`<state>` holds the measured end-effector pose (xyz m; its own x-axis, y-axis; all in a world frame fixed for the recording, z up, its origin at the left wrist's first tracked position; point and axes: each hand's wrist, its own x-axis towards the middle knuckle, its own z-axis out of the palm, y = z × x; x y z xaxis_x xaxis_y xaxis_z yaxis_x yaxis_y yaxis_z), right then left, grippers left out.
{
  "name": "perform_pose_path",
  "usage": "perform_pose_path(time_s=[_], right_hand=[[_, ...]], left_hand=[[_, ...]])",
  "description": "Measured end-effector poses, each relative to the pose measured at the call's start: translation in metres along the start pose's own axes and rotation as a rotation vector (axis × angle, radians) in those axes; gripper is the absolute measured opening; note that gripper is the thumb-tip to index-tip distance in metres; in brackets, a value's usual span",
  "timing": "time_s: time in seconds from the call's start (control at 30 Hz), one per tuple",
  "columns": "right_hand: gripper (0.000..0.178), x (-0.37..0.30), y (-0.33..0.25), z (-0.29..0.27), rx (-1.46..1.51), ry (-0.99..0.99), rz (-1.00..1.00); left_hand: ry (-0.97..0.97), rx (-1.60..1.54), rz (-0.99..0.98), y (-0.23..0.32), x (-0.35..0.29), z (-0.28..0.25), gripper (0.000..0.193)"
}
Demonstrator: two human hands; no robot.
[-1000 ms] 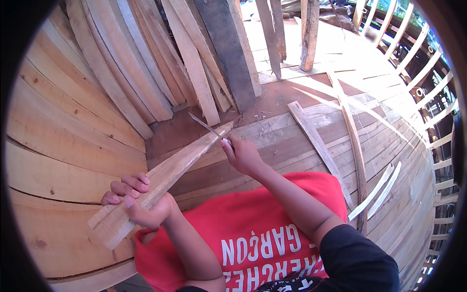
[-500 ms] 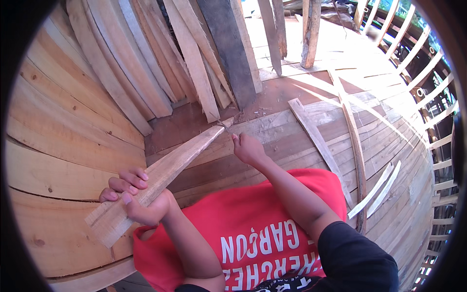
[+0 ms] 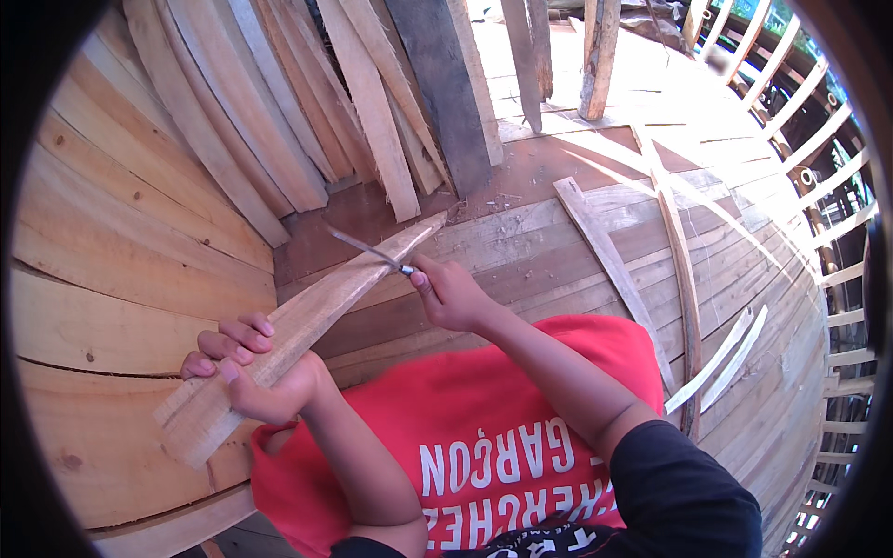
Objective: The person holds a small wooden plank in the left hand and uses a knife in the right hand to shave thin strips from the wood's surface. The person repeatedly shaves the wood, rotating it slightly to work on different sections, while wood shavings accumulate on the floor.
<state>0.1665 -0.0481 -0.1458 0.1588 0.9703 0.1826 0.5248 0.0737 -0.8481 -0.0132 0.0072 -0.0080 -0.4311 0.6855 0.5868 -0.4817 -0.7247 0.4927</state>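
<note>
A tapered wooden plank (image 3: 312, 321) slants from the lower left toward the middle, its narrow far end by the floor boards. Near its wide end my left hand (image 3: 251, 367) is closed round it, thumb on the near side and fingers over the far side. My right hand (image 3: 453, 296) grips the handle of a knife (image 3: 367, 248). The thin blade lies across the plank near its narrow end, its tip reaching past the far edge. A red cloth (image 3: 521, 418) with white lettering covers my lap under both forearms.
Several upright boards (image 3: 270, 102) lean at the back left, beside a dark board (image 3: 442, 93). A plank wall (image 3: 121, 279) stands at left. On the plank floor (image 3: 521, 242) at right lie long strips (image 3: 665, 205) and two pale curved pieces (image 3: 716, 363). Slatted railing (image 3: 845, 270) borders the right.
My right hand has drawn the knife back along the plank, toward me and slightly left. More of the blade shows now. The plank and my left hand have shifted slightly.
</note>
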Motion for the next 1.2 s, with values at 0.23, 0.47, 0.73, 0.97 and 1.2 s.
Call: perform_pose_path(time_s=[0.23, 0.47, 0.73, 0.97, 1.2], right_hand=[[0.038, 0.009, 0.054, 0.008, -0.143, 0.135, 0.316], [0.041, 0.006, 0.076, 0.01, -0.117, 0.186, 0.484], [0.039, 0.003, 0.048, 0.007, -0.019, 0.153, 0.282], [0.041, -0.002, 0.012, 0.006, -0.032, 0.098, 0.175], [0.037, 0.002, 0.031, 0.004, -0.152, 0.113, 0.271]], left_hand=[[-0.267, -0.136, -0.015, 0.001, 0.003, -0.001, 0.031], [-0.362, -0.184, -0.035, 0.001, -0.004, 0.007, 0.035], [-0.355, -0.216, -0.019, -0.004, 0.0, 0.001, 0.033], [-0.248, -0.169, -0.016, -0.006, 0.003, -0.006, 0.03], [-0.194, -0.166, -0.033, -0.006, 0.005, -0.005, 0.027]])
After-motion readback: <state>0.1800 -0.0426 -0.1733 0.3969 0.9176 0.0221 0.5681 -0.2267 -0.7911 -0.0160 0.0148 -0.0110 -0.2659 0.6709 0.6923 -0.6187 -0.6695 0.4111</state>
